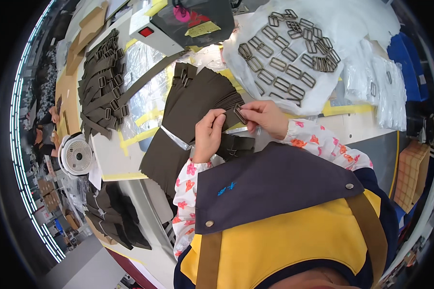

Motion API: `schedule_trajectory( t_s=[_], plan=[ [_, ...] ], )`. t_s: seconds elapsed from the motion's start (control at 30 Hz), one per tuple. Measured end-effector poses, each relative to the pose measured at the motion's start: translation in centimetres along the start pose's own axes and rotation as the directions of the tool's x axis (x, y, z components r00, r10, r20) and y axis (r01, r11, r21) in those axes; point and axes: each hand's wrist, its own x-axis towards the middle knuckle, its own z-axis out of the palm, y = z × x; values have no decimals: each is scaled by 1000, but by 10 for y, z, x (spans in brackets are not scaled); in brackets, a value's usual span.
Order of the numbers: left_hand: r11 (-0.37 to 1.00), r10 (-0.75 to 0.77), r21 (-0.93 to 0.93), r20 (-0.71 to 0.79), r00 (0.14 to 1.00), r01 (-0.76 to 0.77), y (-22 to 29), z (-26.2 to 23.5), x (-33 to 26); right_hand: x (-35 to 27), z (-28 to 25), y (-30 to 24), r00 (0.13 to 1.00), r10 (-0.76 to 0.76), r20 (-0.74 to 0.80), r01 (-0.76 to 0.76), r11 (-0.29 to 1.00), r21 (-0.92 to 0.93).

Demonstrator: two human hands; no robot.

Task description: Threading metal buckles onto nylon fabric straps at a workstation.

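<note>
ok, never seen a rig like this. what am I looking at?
There is no robot: it's a person working with two bare hands. The single picture comes from a fisheye camera on their head, looking down, so straight edges bend near the rim.

The right hand pinches a metal slide buckle at the end of a dark strap, which the left hand holds.

On the table, a fanned stack of dark straps lies beside the hands, loose slide buckles lie on a white sheet, and buckled straps are piled at left.
</note>
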Motion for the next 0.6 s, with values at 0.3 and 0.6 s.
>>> schedule_trajectory(
  t_s=[0.3, 0.6],
  plan=[
    [1000, 29, -3, 102, 994, -29, 4, -3, 1, 1, 9, 10, 1000, 5, -22, -7, 996, -88],
    [928, 318, 175, 93, 943, -330, 10, -18, -6, 4, 27, 15, 987, -159, -26, 139, 925, -353]
  ],
)
